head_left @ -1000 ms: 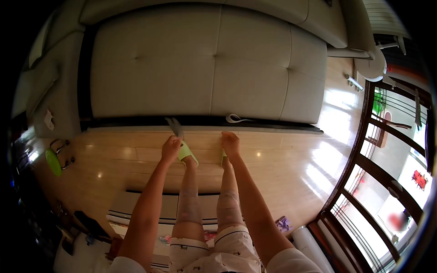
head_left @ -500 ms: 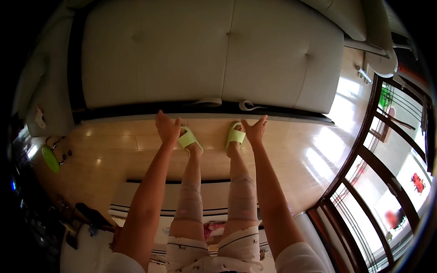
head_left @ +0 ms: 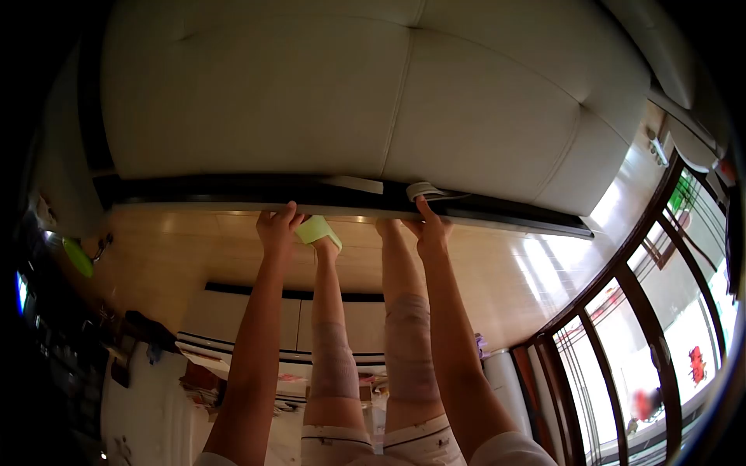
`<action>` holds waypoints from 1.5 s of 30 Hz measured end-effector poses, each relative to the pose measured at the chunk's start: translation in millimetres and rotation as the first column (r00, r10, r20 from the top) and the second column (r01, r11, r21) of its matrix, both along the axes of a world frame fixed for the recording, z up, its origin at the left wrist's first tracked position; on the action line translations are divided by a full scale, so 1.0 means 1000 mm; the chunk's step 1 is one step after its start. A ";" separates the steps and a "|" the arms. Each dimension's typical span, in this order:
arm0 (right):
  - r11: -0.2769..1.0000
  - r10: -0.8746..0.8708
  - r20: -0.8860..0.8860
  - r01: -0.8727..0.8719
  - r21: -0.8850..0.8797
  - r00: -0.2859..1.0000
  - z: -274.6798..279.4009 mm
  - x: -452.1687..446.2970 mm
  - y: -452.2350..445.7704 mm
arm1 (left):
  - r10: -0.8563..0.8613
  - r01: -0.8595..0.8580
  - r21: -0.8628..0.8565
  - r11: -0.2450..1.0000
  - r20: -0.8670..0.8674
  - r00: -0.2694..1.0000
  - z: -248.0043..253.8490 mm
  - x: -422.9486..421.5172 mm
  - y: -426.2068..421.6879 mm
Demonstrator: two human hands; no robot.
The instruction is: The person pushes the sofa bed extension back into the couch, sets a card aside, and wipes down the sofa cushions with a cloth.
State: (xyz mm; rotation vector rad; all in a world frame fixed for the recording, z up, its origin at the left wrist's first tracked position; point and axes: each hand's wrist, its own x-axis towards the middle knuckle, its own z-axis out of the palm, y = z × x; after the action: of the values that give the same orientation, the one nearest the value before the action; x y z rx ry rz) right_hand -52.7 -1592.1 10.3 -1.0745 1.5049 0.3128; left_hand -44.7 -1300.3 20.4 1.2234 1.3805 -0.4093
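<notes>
A wide grey-beige padded sofa seat (head_left: 256, 109) fills the upper part of the view. Along its near side runs a dark ledge with a pale front rail (head_left: 357, 211). My left hand (head_left: 278, 230) is closed on this rail left of centre, a digit over the top and other fingers hidden below. My right hand (head_left: 430, 231) grips the same rail right of centre, one digit raised against its upper edge. Two pale fabric straps lie on the ledge: a flat strap (head_left: 353, 184) between my hands and a looped strap (head_left: 426, 192) just above my right hand.
My left foot wears a light green slipper (head_left: 317, 231); the rail hides most of my right foot. Behind my legs stands a low white cabinet (head_left: 241, 311) on the wooden floor (head_left: 186, 256). Dark-framed glass doors (head_left: 622, 311) are at right, a green round object (head_left: 78, 256) at left.
Both hands have come onto the front rail and closed on it. The seat and rail now appear larger and nearer, and the rail covers my right slipper.
</notes>
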 end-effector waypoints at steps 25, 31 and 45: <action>0.983 0.185 0.236 -0.177 -0.055 0.954 -0.003 0.290 -0.049 | -0.091 0.080 0.129 0.988 0.083 0.992 -0.021 0.306 -0.032; 0.969 0.244 0.237 -0.243 -0.033 0.940 -0.001 0.365 -0.067 | -0.112 0.099 0.130 0.987 0.097 0.989 -0.039 0.385 -0.037; 0.958 0.285 0.082 -0.284 -0.032 0.955 0.023 0.506 -0.078 | -0.181 0.166 0.189 0.968 0.067 0.981 -0.034 0.512 -0.052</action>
State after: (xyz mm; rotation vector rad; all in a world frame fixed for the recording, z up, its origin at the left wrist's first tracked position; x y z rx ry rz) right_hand 453.2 -1670.2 33.6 -1.3074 1.2784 0.4464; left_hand 467.6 -1352.4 -13.2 1.5032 1.2639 -0.3538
